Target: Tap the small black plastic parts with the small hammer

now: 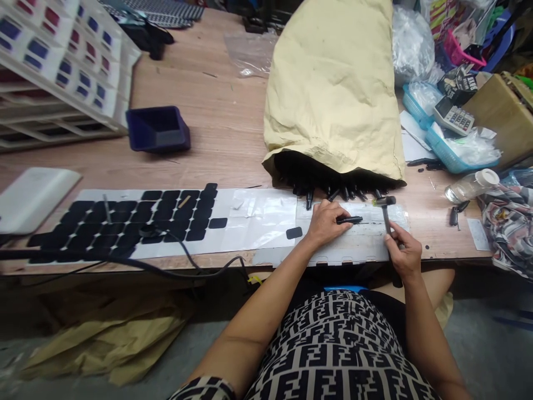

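the left hand (326,223) pinches a small black stick (350,220) in its fingers, just over the pale board (353,247) at the near edge of the table (216,128). the stick points to the right. the right hand (403,251) has its fingers curled tight around the handle of a hammer (387,222). the hammer's head is near the end of the stick, but not touching it. a big brown paper bag (333,83) lies past the hands, with more black sticks (309,200) poking out of its open mouth.
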Demonstrator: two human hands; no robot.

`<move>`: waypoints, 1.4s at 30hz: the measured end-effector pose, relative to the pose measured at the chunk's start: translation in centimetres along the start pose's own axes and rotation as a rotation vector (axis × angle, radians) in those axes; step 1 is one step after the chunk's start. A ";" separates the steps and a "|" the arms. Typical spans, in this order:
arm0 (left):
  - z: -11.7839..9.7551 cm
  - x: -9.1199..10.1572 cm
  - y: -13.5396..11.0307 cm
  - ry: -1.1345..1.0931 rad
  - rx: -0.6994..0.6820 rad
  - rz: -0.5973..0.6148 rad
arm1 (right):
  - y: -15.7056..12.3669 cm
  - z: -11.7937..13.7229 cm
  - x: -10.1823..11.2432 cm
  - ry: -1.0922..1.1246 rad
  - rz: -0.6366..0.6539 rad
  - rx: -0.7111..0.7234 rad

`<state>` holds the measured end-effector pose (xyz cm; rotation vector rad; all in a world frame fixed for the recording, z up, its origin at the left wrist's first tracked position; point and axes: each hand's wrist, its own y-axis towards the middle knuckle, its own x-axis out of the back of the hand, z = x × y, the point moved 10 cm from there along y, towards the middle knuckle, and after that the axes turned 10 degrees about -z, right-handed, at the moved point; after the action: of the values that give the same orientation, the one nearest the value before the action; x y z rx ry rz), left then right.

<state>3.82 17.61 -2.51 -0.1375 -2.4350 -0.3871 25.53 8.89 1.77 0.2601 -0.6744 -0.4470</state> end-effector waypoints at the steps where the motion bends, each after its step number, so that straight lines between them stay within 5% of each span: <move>1: 0.0 0.0 0.0 0.004 -0.004 0.001 | 0.4 -1.0 0.1 0.044 -0.026 -0.062; 8: -1.9 0.7 -1.1 -0.014 -0.120 0.013 | 1.0 -3.6 -0.4 0.187 -0.041 -0.219; 15: -8.4 -1.5 -8.9 -0.010 -0.552 0.298 | 0.7 -3.5 -0.6 0.208 -0.004 -0.223; 21: -9.2 -1.9 -9.8 0.087 -0.566 0.347 | 0.6 -3.4 -0.8 0.193 0.010 -0.217; 25: -8.1 -1.2 -7.8 -0.053 -0.465 0.295 | 0.5 -3.1 -0.9 0.180 0.023 -0.208; 30: -1.6 3.1 -1.0 0.194 -0.035 -0.177 | 0.5 -3.0 -0.8 0.162 0.030 -0.204; 32: 0.2 4.3 1.0 0.347 0.075 -0.270 | 0.5 -3.1 -0.9 0.160 0.029 -0.200; 37: 2.1 3.6 3.4 0.475 0.186 -0.216 | 0.6 -3.2 -0.9 0.166 0.020 -0.187; 42: 2.3 4.6 1.5 0.401 0.234 -0.213 | 0.5 -3.1 -1.0 0.164 0.025 -0.181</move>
<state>-0.81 19.75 -0.97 0.2786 -2.0804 -0.1959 27.07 10.08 -0.94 0.1156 -0.4736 -0.4541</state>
